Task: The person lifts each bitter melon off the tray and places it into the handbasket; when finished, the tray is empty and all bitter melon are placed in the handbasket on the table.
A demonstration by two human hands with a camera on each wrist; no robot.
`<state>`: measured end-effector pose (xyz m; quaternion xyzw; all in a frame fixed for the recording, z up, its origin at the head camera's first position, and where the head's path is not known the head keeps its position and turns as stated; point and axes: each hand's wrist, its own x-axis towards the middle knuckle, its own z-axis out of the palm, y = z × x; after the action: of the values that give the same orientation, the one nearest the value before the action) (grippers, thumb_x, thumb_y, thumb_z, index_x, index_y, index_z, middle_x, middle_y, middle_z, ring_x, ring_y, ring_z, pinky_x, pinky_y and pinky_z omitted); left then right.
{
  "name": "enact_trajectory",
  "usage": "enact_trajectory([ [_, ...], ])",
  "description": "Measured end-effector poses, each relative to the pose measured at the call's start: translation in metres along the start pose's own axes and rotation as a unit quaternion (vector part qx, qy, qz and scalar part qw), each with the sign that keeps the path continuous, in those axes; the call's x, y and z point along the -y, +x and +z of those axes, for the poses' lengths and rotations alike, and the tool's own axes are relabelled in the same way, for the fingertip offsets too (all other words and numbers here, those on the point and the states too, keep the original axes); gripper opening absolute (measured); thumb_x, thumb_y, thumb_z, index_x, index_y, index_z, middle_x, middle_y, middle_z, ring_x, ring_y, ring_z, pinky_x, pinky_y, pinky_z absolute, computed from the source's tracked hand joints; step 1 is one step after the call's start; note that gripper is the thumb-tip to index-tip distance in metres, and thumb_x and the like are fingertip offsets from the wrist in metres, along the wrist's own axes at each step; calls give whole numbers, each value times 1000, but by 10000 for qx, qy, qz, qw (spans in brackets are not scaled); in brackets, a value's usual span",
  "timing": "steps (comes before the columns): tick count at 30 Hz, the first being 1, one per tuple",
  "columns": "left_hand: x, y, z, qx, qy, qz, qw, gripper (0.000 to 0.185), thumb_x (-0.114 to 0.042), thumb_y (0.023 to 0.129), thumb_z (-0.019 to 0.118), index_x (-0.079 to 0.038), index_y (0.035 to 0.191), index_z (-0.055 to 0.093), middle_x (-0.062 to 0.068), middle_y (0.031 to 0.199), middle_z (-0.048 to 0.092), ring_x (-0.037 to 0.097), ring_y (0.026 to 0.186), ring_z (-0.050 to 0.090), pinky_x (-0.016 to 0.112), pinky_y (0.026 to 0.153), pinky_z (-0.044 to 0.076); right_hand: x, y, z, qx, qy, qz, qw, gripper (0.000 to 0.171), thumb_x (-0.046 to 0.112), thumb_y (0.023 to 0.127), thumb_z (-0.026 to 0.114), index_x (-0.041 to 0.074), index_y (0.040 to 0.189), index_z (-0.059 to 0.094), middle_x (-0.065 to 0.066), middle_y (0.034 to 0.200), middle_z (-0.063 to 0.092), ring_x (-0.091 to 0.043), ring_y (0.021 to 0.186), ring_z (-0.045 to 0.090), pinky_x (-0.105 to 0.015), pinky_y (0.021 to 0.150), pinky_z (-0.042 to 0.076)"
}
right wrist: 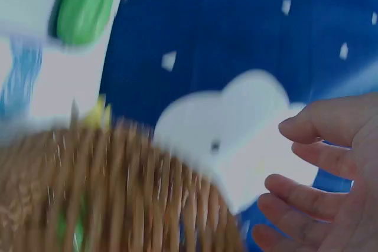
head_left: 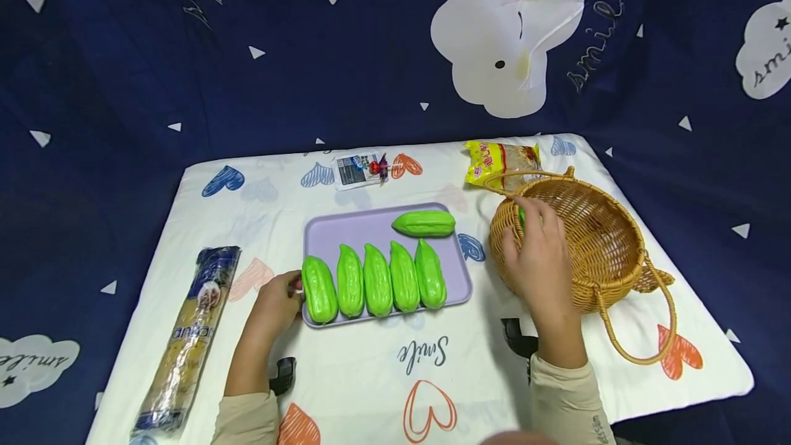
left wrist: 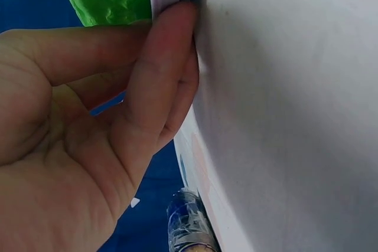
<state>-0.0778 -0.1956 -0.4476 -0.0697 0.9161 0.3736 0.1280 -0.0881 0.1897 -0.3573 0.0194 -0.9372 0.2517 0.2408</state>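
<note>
left hand [head_left: 279, 302]: we see it at the near left corner of the lilac tray [head_left: 371, 222]; in the left wrist view the fingers [left wrist: 162, 69] lie together and pinch the tray's white rim.
right hand [head_left: 539, 256]: we find it over the near left rim of the wicker basket [head_left: 602, 239]; in the right wrist view its fingers [right wrist: 322, 125] are spread and loosely bent, closed on nothing.
green piece in basket [head_left: 522, 217]: a sliver shows just beside the right hand's fingertips; we cannot tell whether they touch it.
green gourds [head_left: 377, 279]: five stand side by side along the tray's near edge, a sixth [head_left: 423, 223] lies crosswise at the far right.
spaghetti packet [head_left: 188, 338]: well left of the tray.
yellow packet [head_left: 502, 162]: just behind the basket.
small carton [head_left: 361, 169]: beyond the tray.
</note>
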Motion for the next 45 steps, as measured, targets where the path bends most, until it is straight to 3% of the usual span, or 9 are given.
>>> enact_trajectory([
  [3,0,2,0,-44,96,38,9999,46,4,89,50,7,134,51,20,106,62,28,89,61,35,70,52,17,-6,13,314,66,-415,9986,47,10,87,66,3,131,54,-21,129,54,-40,118,50,-55,95,43],
  [9,-2,2,-1,-21,79,45,10000,47,4,89,50,8,135,50,19,104,63,29,91,60,38,74,51,31,-24,48,1601,-256,-771,9838,50,23,88,69,10,134,54,-16,125,58,-35,113,57,-52,86,51],
  [14,0,2,1,-21,5,34,10000,46,4,89,50,7,135,51,19,105,62,28,90,60,33,68,52,31,-39,71,2353,-549,-739,9676,54,33,87,71,11,134,54,-15,129,56,-35,114,57,-51,80,52],
  [20,0,2,2,-52,-20,24,10000,45,3,90,50,7,135,50,20,107,61,29,92,60,32,66,53,32,-44,78,2953,-538,-420,9530,55,37,89,68,11,135,52,-17,133,52,-36,117,55,-53,79,52],
  [24,-1,2,2,-57,-78,-1,10000,45,4,91,49,7,135,50,20,107,61,28,90,61,31,64,54,32,-44,80,3096,-388,-333,9495,56,36,90,67,10,137,49,-19,134,50,-37,111,59,-53,77,53],
  [33,-1,1,3,-22,-114,-60,9999,45,3,91,50,7,136,49,20,107,60,27,88,60,31,62,53,28,-45,80,3120,-1,-300,9496,55,25,90,66,6,137,47,-20,133,50,-37,111,59,-50,89,50],
  [41,0,1,2,-72,148,-40,9999,47,3,89,52,7,135,50,19,105,63,28,89,60,38,73,51,26,-43,65,2985,-11,-326,9539,56,21,88,65,6,139,47,-19,135,50,-38,114,58,-50,91,50],
  [45,1,0,2,-82,126,-43,9999,46,4,89,51,7,135,50,19,105,62,28,89,60,36,70,51,28,-39,48,2666,87,-376,9630,57,22,87,68,8,139,48,-20,136,49,-39,117,56,-54,91,49],
])
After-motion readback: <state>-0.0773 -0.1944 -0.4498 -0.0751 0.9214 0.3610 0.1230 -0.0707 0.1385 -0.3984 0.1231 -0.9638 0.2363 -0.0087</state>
